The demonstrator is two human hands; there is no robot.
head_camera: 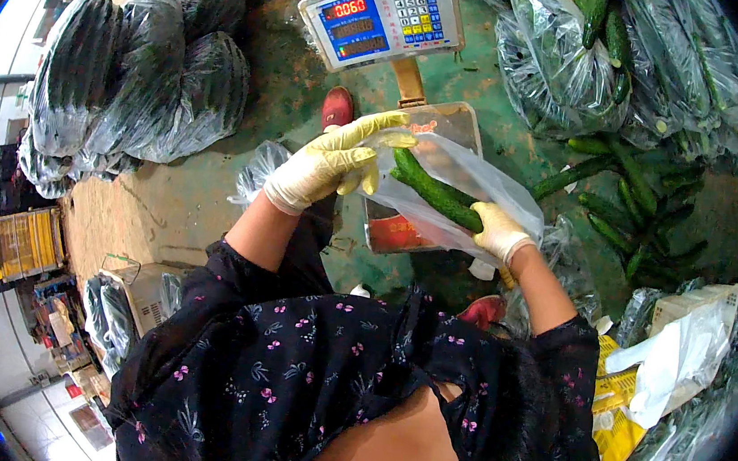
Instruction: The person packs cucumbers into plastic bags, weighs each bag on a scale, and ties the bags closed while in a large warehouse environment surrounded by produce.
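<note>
My right hand (502,232), in a thin pale yellow glove, grips green cucumbers (443,198) by their near end; two appear to lie side by side. Around them spreads a clear plastic bag (503,177). At the bag's upper left edge is my left hand (325,166), gloved alike, with its fingers stretched and apart. Film meets these fingers, but whether they pinch it is not clear. Beneath both hands lies the platform (402,237) of a weighing scale, partly covered by the bag. Its lit display head (385,16) stands beyond on a post.
Large clear bags packed with cucumbers (143,65) stand at left; more bagged cucumbers (561,68) are at upper right. Loose cucumbers (641,205) lie on the green floor at right. Crates with plastic film (679,364) sit near my right side. A red shoe (338,107) shows beside the scale.
</note>
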